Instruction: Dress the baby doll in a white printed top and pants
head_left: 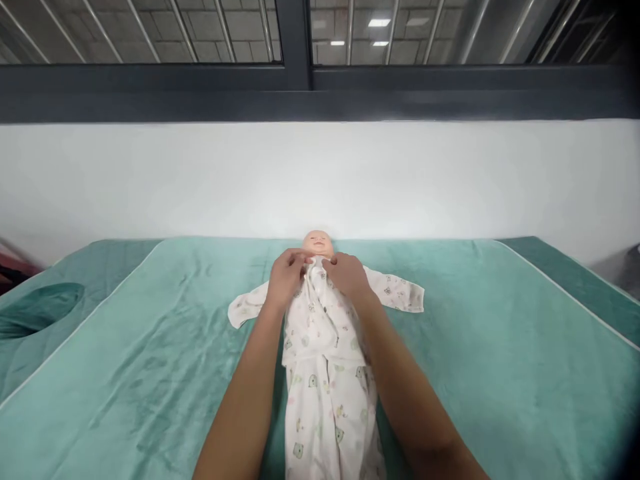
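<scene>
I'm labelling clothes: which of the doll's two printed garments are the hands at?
The long-sleeved top: left hand and right hand are at its neckline, whereas the trousers extend below its hem, away from both hands.

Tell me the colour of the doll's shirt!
The shirt is white with small prints, in the head view.
</scene>
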{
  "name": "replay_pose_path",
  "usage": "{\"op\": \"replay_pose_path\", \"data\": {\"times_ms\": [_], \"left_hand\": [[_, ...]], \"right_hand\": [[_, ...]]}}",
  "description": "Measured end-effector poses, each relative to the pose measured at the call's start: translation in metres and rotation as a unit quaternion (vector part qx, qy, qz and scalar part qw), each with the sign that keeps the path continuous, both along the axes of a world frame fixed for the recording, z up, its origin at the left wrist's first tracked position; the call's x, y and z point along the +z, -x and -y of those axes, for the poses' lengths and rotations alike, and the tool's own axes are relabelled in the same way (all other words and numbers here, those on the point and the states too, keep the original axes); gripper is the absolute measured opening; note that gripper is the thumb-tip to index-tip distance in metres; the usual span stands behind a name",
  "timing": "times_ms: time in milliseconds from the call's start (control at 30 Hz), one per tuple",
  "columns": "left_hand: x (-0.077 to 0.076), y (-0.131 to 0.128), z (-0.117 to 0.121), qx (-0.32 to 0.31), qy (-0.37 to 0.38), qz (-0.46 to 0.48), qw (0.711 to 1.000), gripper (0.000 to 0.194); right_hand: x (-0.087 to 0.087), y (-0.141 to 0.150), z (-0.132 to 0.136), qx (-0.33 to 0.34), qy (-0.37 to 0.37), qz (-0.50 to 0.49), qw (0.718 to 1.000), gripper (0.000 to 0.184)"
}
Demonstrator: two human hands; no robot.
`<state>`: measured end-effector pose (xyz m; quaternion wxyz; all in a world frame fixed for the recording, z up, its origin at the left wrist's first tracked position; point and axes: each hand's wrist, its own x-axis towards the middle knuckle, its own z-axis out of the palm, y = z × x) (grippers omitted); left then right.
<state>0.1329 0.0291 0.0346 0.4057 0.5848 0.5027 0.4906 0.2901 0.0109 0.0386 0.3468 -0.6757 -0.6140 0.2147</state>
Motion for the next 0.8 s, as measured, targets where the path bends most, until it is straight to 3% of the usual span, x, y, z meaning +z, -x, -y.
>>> {"op": "replay_pose_path", "data": {"times_ms": [100,267,400,500,600,700,800], "left_hand": [[0.013,-0.010,-0.001,-0.067,-0.016,0.028,0.997,0.028],[0.017,-0.009,-0.014,0.053,-0.027,-0.147,0.987,0.018],[0.006,-0.006,-0.010,0.033,-0.018,-0.213,0.976,0.018],[0.002,-0.008,-0.004,0.015,-0.003,-0.157,0.988,0.017],[0.006,-0.014,0.000,0.032,0.017,-0.035,0.999,0.018],[0.011,-0.023,0.006,0.030,0.054,0.116,0.991,0.022],[0.012,-0.029,0.008,0.015,0.072,0.164,0.984,0.022]], "right_hand": [[-0.011,0.001,-0.010,0.014,-0.052,-0.071,0.996,0.028],[-0.018,-0.005,-0.012,0.008,-0.089,-0.211,0.973,0.034],[-0.014,0.000,-0.008,0.031,-0.087,-0.210,0.973,0.029],[-0.014,0.002,-0.008,0.054,-0.076,-0.183,0.979,0.028],[-0.014,-0.002,-0.009,0.039,-0.053,-0.174,0.983,0.029],[-0.013,-0.003,-0.007,-0.008,-0.035,-0.193,0.981,0.031],[-0.012,0.001,-0.004,-0.027,-0.046,-0.253,0.966,0.031]]}}
